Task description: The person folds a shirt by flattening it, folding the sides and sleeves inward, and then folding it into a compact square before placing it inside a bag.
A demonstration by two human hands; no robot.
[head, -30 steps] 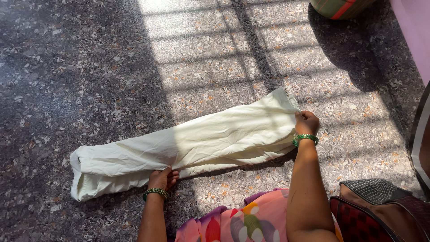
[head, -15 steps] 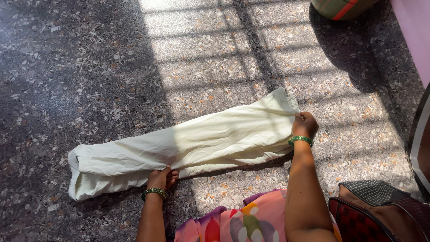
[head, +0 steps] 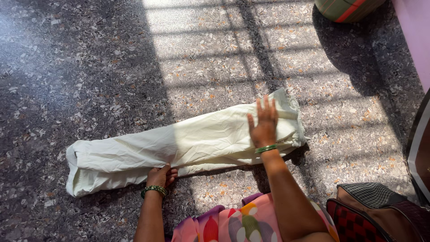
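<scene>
Head view: a speckled terrazzo floor, grey with white and orange chips, lies half in shade and half in barred sunlight. A pale pink wall borders the upper right, with a striped green and red bundle at its foot. A dark checked bag sits at the lower right.

The cream cloth lies on the floor as 1 long folded strip, its long axis running from lower left up to upper right. It is soft, thin and creased, with a rumpled right end.

The right hand lies flat on the cloth's right part, fingers spread. The left hand pinches the near edge, fingers curled together. Both wrists carry green bangles.
</scene>
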